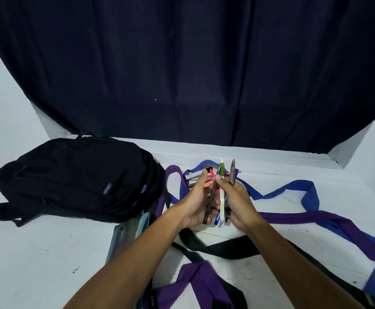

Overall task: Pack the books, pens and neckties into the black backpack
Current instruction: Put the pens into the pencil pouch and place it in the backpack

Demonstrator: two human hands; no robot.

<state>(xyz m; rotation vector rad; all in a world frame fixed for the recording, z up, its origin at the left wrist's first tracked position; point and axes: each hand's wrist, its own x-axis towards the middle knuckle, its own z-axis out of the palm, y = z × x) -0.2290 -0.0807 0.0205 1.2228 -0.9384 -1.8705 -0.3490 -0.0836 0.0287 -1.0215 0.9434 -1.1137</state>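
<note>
Pens (221, 192) sit bunched between both hands, left hand (198, 204) and right hand (237, 201) curled round them. Next, they need carrying to the black backpack (75, 177), which looks closed.

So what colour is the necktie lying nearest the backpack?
Purple necktie, beside the black backpack; head view.

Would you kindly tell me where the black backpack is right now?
In the head view, the black backpack lies flat on the white table, left of both hands, its right edge beside the purple necktie.
</note>
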